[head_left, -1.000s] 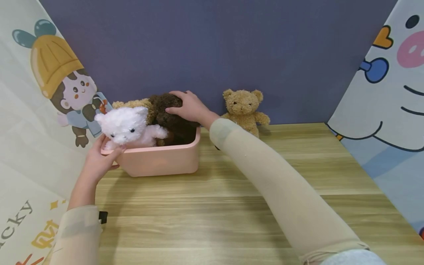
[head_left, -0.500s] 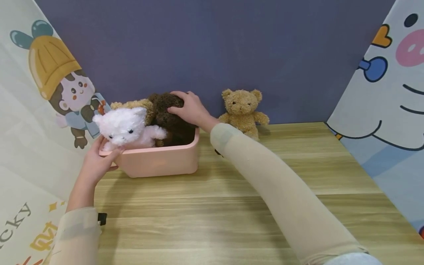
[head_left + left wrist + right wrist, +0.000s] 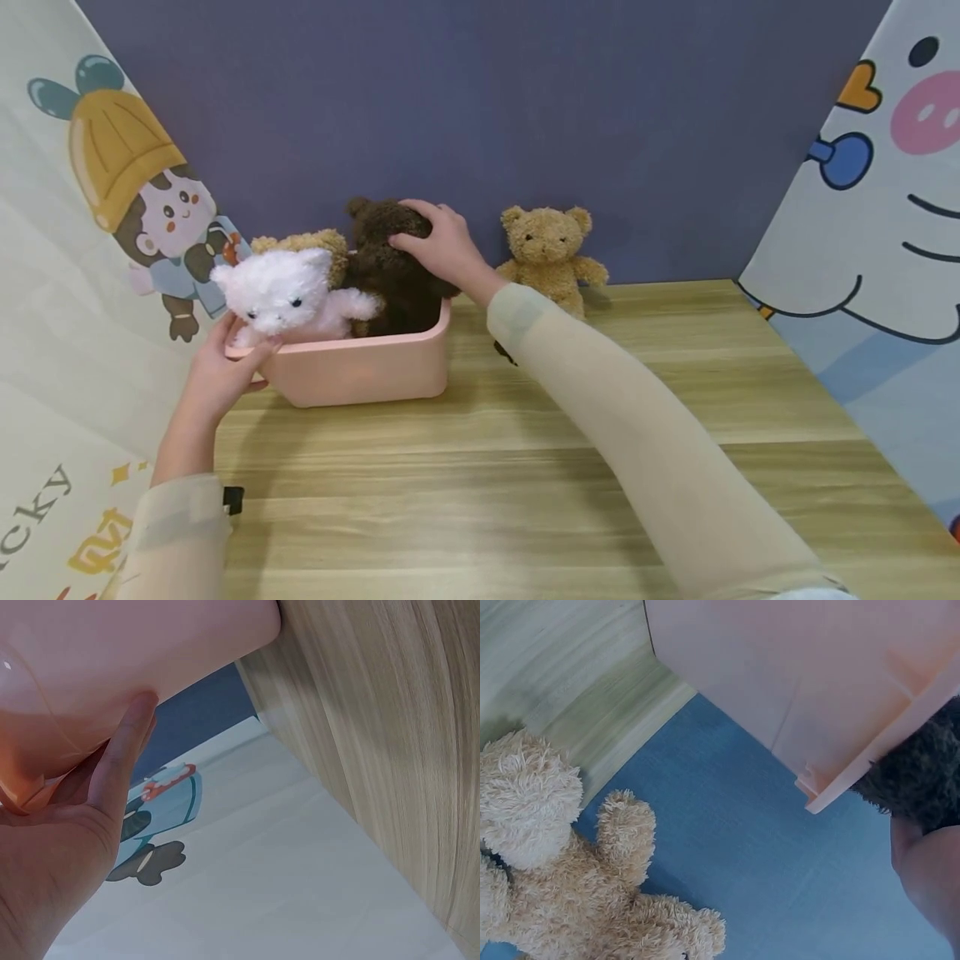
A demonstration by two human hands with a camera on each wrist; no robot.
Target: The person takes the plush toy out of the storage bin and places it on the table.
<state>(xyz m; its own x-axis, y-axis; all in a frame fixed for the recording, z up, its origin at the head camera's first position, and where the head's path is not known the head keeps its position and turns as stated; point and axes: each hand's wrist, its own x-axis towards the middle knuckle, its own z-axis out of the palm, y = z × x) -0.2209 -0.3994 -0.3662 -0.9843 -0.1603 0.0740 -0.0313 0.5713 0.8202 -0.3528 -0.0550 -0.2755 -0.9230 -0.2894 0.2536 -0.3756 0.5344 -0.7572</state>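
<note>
In the head view a pink bin [image 3: 360, 375] stands on the table by the back wall. My left hand [image 3: 217, 371] grips the rim at its left front corner; in the left wrist view the thumb lies along the bin wall [image 3: 150, 637]. A white plush cat [image 3: 277, 292] sits in the front left of the bin, with a tan plush toy [image 3: 333, 250] partly hidden behind it. My right hand [image 3: 453, 250] holds a dark brown teddy bear [image 3: 382, 258] by the head; its lower body is hidden inside the bin. In the right wrist view its dark fur [image 3: 922, 776] shows beside the rim.
A light brown teddy bear [image 3: 547, 250] sits to the right of the bin against the dark blue wall [image 3: 487, 100]. My right forearm [image 3: 622, 417] crosses the wooden table [image 3: 390, 500]. Printed cartoon panels stand at the left [image 3: 75, 292] and right [image 3: 900, 250].
My right hand has moved slightly up and right with the dark brown teddy bear, and more of its head and body shows above the bin. The left hand keeps its grip on the rim.
</note>
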